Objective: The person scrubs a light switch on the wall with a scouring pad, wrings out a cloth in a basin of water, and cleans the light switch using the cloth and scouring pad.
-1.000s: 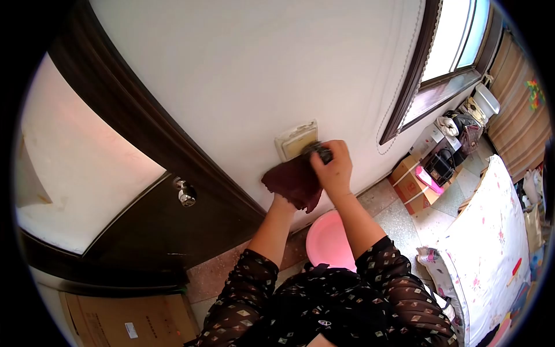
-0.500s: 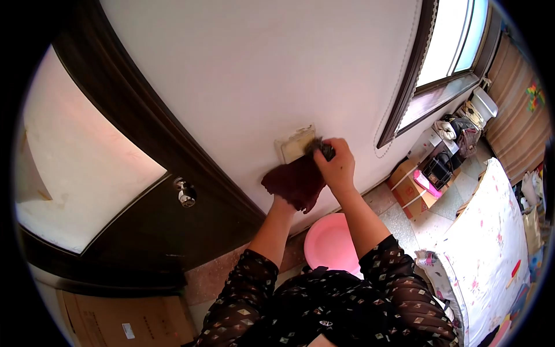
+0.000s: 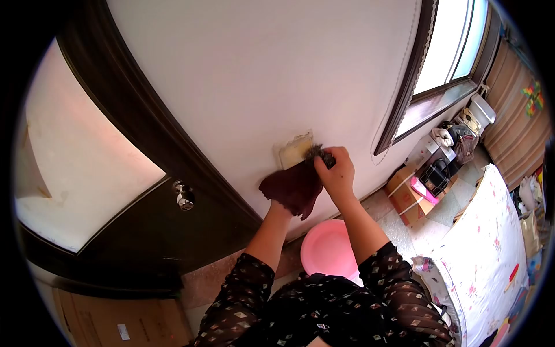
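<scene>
Head view: the scene is sitting slightly lower in the picture than a moment earlier, and your right hand [image 3: 340, 175] is now showing the dark, frizzy, wiry scouring pad [image 3: 317, 155] less blurred, beside the right edge of the pale, squarish wall plate [image 3: 293, 151]. This change is leaving much of the plate's stained face exposed, with the pad apparently working only at its margin. Your right thumb and fingers are closing narrowly on the pad; your left hand [image 3: 280, 210] is disappearing beneath the maroon, soft fabric cloth [image 3: 293, 188], so its finger state cannot be told. The cloth is draping just below the plate and is covering part of the lower edge. Above, the smooth white wall [image 3: 248, 69] is offering broad open room. To the left, the dark brown door frame [image 3: 150, 110] is bounding the reach; to the right, the dark wooden window frame [image 3: 404, 84] is standing well apart. Below your forearms, the round pink plastic basin [image 3: 326, 248] is resting on the floor, close to the wall's foot.
</scene>
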Demonstrator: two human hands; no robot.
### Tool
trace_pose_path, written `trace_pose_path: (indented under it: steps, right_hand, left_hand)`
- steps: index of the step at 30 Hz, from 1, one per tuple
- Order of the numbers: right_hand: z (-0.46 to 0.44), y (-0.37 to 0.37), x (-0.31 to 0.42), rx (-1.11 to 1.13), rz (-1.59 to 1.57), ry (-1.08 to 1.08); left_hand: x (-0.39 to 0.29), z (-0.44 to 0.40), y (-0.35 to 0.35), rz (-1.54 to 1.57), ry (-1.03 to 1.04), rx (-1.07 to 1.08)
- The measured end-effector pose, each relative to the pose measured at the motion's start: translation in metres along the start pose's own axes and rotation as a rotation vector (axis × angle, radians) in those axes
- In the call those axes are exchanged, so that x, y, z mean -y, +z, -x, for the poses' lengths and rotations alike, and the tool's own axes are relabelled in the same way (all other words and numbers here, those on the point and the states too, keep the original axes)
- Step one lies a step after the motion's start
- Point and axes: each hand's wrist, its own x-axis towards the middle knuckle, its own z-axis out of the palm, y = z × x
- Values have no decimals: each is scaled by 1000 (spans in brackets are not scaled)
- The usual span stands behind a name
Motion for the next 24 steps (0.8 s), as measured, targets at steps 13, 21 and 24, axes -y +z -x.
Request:
trace_pose_path:
  steps: [13, 21, 24]
  right_hand:
    - [-9, 1, 10, -16, -78, 15]
    - [13, 12, -15, 39, -59, 170]
    - [-3, 2, 0, 25, -131, 175]
  left_hand:
    - [13, 5, 6, -269, -62, 98]
    - [-1, 11, 4, 33, -284, 58]
    - [-17, 0, -4, -255, -231, 122]
